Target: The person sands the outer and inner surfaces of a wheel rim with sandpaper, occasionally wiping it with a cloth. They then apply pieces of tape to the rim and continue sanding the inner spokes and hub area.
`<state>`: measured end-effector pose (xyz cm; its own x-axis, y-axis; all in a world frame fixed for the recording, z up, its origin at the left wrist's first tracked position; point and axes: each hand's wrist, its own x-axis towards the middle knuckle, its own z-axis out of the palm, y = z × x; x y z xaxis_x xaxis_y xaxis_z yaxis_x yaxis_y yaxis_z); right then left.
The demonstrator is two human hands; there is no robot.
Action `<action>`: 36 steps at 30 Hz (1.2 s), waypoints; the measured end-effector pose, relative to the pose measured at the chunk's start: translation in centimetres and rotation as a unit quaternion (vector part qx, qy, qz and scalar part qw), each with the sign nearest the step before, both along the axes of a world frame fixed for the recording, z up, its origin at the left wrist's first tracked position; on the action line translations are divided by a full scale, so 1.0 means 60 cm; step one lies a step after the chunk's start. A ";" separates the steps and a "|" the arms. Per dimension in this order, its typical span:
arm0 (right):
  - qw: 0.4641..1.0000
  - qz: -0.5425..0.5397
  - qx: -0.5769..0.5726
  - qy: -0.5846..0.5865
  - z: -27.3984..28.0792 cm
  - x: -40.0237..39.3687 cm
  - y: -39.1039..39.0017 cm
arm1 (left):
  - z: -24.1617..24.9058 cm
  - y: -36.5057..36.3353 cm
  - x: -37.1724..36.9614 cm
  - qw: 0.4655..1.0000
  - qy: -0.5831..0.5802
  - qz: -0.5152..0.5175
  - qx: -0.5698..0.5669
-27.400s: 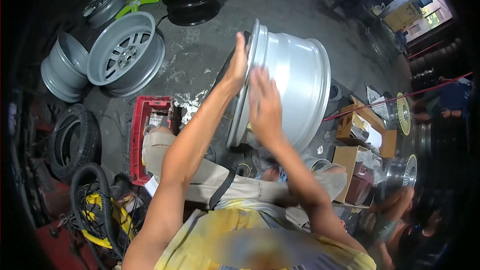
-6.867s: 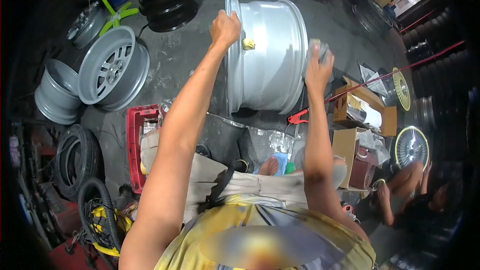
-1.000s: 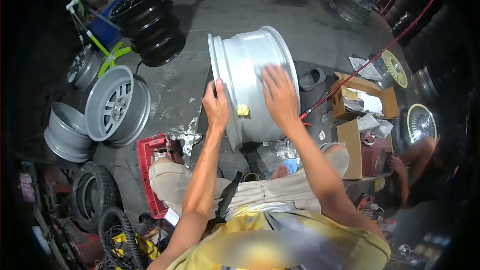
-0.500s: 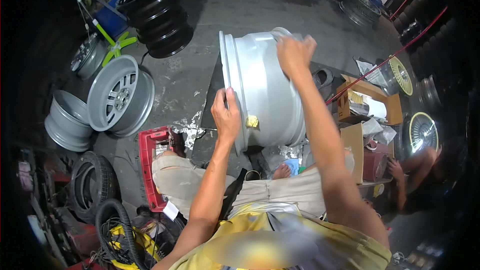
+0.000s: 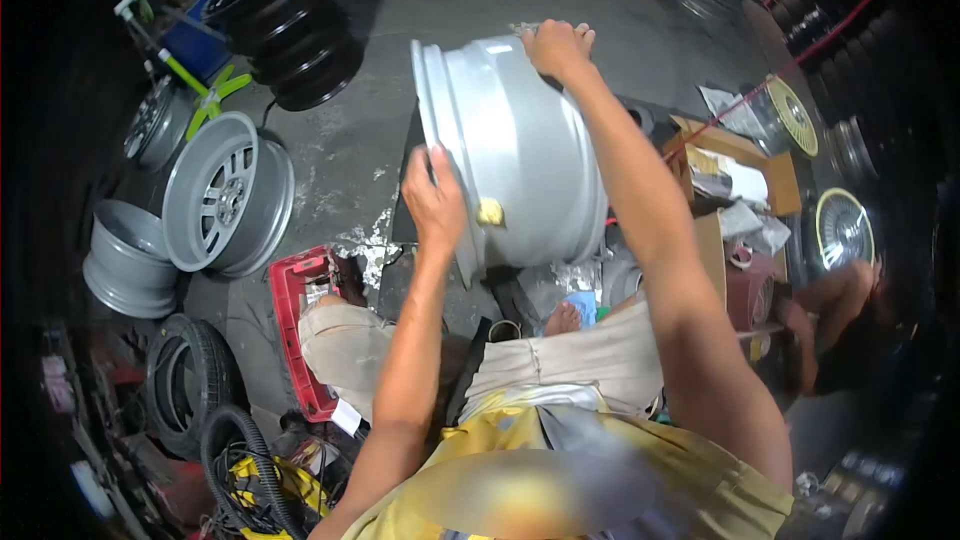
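Observation:
A silver wheel rim [image 5: 535, 150] stands on its edge in front of my knees, its barrel facing up at me. On that barrel is a small yellow patch [image 5: 490, 212]. My left hand [image 5: 433, 200] grips the rim's left flange, some fingers hidden behind the edge. At the far right edge, my right hand [image 5: 560, 48] is closed with its fingers curled over. A small pale bit shows beside its knuckles; what the fingers hold is hidden.
Silver wheel rims [image 5: 212, 195] and a tire [image 5: 185, 385] lie left. A red crate [image 5: 300, 330] sits by my left knee. Black rims [image 5: 290, 30] are stacked behind. Cardboard boxes [image 5: 780, 185] stand right, near another person's arm [image 5: 800, 330].
The view has shifted slightly. My right hand, blurred before, is now sharper and farther toward the rim's far edge. My left hand stays at the left flange.

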<state>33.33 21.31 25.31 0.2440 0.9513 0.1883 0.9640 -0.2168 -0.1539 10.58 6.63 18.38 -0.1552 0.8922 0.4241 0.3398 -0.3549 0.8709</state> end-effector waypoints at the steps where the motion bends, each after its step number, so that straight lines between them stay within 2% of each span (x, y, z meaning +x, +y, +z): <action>1: 0.998 0.007 0.061 0.012 -0.005 0.000 -0.056 | -0.004 0.030 0.003 1.000 0.014 0.016 0.010; 4: 0.965 0.040 0.249 0.067 -0.069 -0.021 -0.250 | 0.015 0.112 0.009 0.999 0.033 0.025 -0.008; 6: 0.954 0.044 0.287 0.078 -0.137 -0.046 -0.357 | 0.029 0.154 0.014 0.994 0.081 0.046 -0.051; 8: 0.961 0.017 0.246 0.122 -0.225 -0.063 -0.440 | 0.017 0.206 0.011 0.991 0.114 0.054 -0.044; 10: 0.985 -0.026 0.118 0.121 -0.348 -0.073 -0.509 | 0.022 0.245 0.005 0.988 0.130 0.044 -0.063; 12: 0.940 -0.182 -0.045 0.285 -0.486 -0.050 -0.541 | 0.026 0.265 0.002 0.984 0.149 0.044 -0.086; 13: 0.938 -0.186 -0.031 0.292 -0.469 -0.045 -0.534 | 0.032 0.269 0.002 0.982 0.162 0.041 -0.083; 15: 0.971 -0.092 -0.028 0.217 -0.440 -0.029 -0.523 | 0.035 0.273 0.000 0.978 0.189 0.046 -0.080; 16: 0.971 -0.097 -0.017 0.218 -0.441 -0.021 -0.519 | 0.034 0.274 0.001 0.975 0.200 0.055 -0.080; 18: 0.961 -0.058 -0.022 0.268 -0.455 -0.022 -0.511 | 0.039 0.261 0.001 0.972 0.219 0.063 -0.058; 20: 0.889 -0.097 -0.105 0.435 -0.388 -0.033 -0.527 | 0.031 0.261 0.000 0.962 0.251 0.102 -0.047; 22: 0.891 -0.087 -0.156 0.416 -0.388 -0.051 -0.534 | 0.042 0.235 0.000 0.956 0.277 0.090 -0.031; 24: 0.904 0.006 -0.174 0.391 -0.428 -0.069 -0.531 | 0.023 0.237 -0.011 0.952 0.291 0.092 0.033; 26: 0.901 0.038 -0.197 0.385 -0.439 -0.081 -0.530 | 0.032 0.209 -0.005 0.932 0.328 0.091 0.123; 28: 0.908 0.050 -0.152 0.388 -0.451 -0.088 -0.539 | 0.050 0.179 0.005 0.912 0.355 0.085 0.185; 29: 0.904 0.055 -0.177 0.385 -0.454 -0.084 -0.539 | 0.059 0.168 0.016 0.888 0.386 0.080 0.237; 30: 0.905 0.051 -0.171 0.385 -0.447 -0.078 -0.541 | 0.077 0.153 0.036 0.888 0.384 0.076 0.243; 32: 0.903 0.023 -0.175 0.391 -0.440 -0.075 -0.553 | 0.107 0.122 0.075 0.876 0.372 -0.011 0.306; 34: 0.897 0.019 -0.188 0.400 -0.439 -0.067 -0.557 | 0.122 0.118 0.119 0.880 0.368 -0.047 0.297; 36: 0.907 0.019 -0.200 0.370 -0.430 -0.057 -0.560 | 0.135 0.112 0.171 0.910 0.366 -0.121 0.151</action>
<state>29.89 -12.30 -0.52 0.1288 0.9175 -0.3763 0.6371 -0.3673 -0.6776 20.81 13.34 26.47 0.4523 0.6883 0.5672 0.6701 -0.6820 0.2932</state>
